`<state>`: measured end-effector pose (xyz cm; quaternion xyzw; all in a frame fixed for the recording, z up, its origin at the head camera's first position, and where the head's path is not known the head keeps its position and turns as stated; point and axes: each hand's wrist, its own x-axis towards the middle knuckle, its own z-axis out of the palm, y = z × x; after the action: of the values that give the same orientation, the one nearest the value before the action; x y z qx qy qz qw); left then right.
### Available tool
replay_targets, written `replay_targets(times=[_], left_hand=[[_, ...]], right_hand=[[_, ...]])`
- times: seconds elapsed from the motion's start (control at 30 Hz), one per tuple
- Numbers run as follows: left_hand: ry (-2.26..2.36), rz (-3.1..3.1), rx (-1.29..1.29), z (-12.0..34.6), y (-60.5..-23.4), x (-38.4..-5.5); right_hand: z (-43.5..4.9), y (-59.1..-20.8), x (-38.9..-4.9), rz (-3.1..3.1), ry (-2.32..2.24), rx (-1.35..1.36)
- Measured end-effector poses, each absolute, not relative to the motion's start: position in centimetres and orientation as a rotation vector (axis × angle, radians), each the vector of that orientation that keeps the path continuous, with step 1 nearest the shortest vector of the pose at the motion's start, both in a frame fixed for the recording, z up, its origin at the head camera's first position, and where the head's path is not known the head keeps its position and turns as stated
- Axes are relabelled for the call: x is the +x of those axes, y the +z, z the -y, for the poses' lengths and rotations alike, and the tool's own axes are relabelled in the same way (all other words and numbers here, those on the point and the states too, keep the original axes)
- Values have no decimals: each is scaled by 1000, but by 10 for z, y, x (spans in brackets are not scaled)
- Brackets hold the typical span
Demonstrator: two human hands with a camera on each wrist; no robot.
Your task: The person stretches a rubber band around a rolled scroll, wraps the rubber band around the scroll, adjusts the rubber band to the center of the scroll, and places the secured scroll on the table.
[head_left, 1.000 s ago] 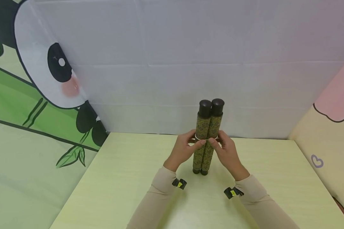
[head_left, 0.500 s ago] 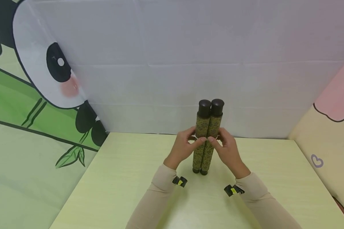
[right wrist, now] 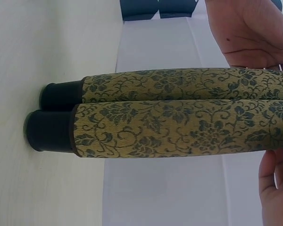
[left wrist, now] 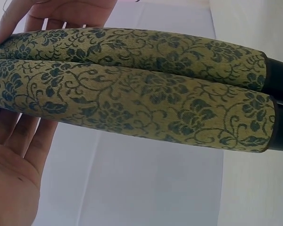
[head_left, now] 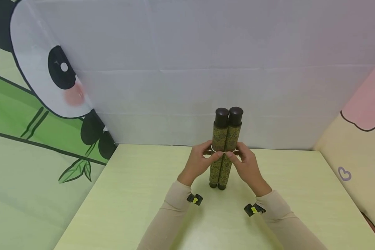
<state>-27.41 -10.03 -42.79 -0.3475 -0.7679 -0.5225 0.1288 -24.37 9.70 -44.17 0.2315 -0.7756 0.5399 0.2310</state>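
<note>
Two rolled-up scrolls, the left one (head_left: 219, 137) and the right one (head_left: 233, 136), stand upright side by side on the table, touching each other. Both wear yellow-olive cloth with dark flowers and have black end knobs. A thin white band (head_left: 213, 149) circles them near mid-height. My left hand (head_left: 197, 163) pinches the band at the left, its thumb in front of the scrolls. Opposite it, my right hand (head_left: 247, 168) does the same, and the thumbs almost meet. Fingers reach behind the scrolls; their tips are mostly hidden. Both wrist views show the patterned cloth (left wrist: 132, 101) close up.
The pale table (head_left: 150, 180) reaches back to a whitish cloth backdrop (head_left: 175, 86). Cartoon-printed sheets flank it, a panda and bamboo (head_left: 34, 114) at left, pink and cream (head_left: 356, 146) at right. A small black wrist strap (head_left: 195, 199) shows on the left sleeve.
The thumbs and fingers shift slightly at the white band, the right hand rising and then lowering a little. The scrolls stay upright in place; the head view drifts slightly.
</note>
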Motion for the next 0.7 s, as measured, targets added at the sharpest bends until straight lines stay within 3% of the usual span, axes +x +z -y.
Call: replay_targets(times=[0.7], left_hand=[[-1466,2219,-964,81,-408,-291]], right_hand=[[-123,-414,-271,2138,1458,787]])
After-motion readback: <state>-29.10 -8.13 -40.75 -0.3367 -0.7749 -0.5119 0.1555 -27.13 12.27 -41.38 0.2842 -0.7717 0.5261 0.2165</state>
